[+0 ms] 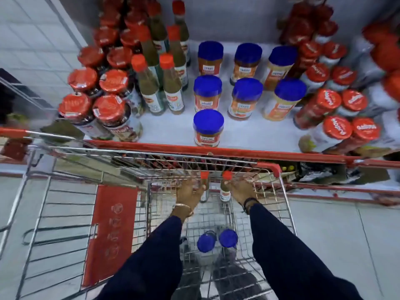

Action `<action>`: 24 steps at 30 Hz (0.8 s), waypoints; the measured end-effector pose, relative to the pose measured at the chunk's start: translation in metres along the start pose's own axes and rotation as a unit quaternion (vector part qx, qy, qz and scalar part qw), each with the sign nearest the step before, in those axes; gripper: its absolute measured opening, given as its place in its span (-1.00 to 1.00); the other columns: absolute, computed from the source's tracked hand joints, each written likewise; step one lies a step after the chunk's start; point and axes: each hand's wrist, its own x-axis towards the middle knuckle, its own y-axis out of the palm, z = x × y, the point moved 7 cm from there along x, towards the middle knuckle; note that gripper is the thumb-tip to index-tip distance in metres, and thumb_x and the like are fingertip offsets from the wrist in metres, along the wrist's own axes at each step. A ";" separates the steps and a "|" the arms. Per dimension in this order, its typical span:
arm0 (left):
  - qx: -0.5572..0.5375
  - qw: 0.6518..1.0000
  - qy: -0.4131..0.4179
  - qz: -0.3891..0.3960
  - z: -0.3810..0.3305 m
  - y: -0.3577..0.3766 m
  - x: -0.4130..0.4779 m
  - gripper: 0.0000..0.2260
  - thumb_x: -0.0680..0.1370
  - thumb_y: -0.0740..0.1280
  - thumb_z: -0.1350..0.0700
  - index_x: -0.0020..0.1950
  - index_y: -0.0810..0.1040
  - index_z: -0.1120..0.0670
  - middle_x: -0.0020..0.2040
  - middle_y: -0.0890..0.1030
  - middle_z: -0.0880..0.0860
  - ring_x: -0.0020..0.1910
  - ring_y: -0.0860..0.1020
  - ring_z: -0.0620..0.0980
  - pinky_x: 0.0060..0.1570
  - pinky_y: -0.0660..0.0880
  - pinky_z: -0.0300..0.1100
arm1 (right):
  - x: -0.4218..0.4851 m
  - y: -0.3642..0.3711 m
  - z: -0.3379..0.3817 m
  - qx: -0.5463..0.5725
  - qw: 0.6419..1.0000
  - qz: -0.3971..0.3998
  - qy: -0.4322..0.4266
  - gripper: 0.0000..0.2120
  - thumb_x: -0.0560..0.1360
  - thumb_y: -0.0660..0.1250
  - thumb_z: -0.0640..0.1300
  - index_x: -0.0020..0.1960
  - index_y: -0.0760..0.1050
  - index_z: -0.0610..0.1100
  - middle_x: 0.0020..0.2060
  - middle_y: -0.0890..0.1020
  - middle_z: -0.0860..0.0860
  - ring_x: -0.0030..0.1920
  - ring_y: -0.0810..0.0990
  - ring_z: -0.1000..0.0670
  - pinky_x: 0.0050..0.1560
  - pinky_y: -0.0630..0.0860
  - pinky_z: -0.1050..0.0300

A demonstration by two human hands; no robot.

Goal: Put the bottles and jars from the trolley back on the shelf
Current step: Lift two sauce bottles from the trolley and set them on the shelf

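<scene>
Head view: inside the wire trolley (287, 204) my left hand (189, 192) wraps one red-capped sauce bottle (204, 187) and my right hand (241, 191) grips another (225, 188). Two blue-lidded jars (216, 240) stand on the trolley floor nearer me. The shelf (168, 131) beyond holds seven matching jars.

A supermarket aisle seen from above: pale grey floor tiles (337, 234) run beneath a low white display ledge (164, 128) edged with a red rail (238, 151). A grey back panel (238, 16) rises behind the ledge, and a white tiled wall (32, 40) stands at the left. Even, cool light falls over the whole scene, leaving only soft shadows on the floor.
</scene>
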 end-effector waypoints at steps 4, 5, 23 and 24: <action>0.023 0.998 -0.055 -0.008 -0.014 0.007 0.017 -0.83 0.52 0.25 0.24 -0.25 0.47 0.05 -0.40 0.52 -0.05 -0.36 0.50 -0.09 -0.32 0.44 -0.39 | 0.025 0.007 0.003 0.068 0.997 -0.029 0.025 -0.75 0.51 0.28 -0.09 -0.01 0.53 -0.30 -0.26 0.58 -0.13 -0.12 0.61 -0.12 -0.40 0.36 0.20; 0.008 0.998 -0.060 -0.015 -0.012 0.012 0.024 -0.88 0.52 0.26 0.30 -0.19 0.49 0.12 -0.37 0.52 -0.02 -0.35 0.48 -0.10 -0.34 0.37 -0.49 | 0.030 0.011 0.001 0.072 0.996 -0.041 0.027 -0.78 0.50 0.29 -0.13 -0.03 0.53 -0.31 -0.32 0.53 -0.08 -0.16 0.59 -0.12 -0.47 0.29 0.25; -0.006 0.998 0.049 0.026 0.009 0.006 -0.005 -0.65 0.38 0.48 0.05 0.10 0.54 0.13 0.01 0.62 0.09 -0.02 0.58 0.03 0.00 0.54 -0.14 | -0.005 0.016 -0.015 0.066 0.989 -0.065 -0.116 -0.57 0.40 0.44 -0.18 0.24 0.45 -0.14 0.10 0.64 -0.10 0.01 0.55 0.09 -0.01 0.40 0.34; -0.014 0.998 0.062 0.026 0.004 -0.001 -0.015 -0.62 0.38 0.46 -0.03 0.10 0.55 0.13 0.00 0.58 0.04 -0.04 0.57 -0.01 -0.03 0.52 -0.21 | -0.015 0.012 -0.008 0.062 0.988 -0.066 -0.125 -0.56 0.39 0.45 -0.17 0.24 0.45 -0.15 0.09 0.64 -0.09 -0.01 0.52 0.12 -0.04 0.38 0.42</action>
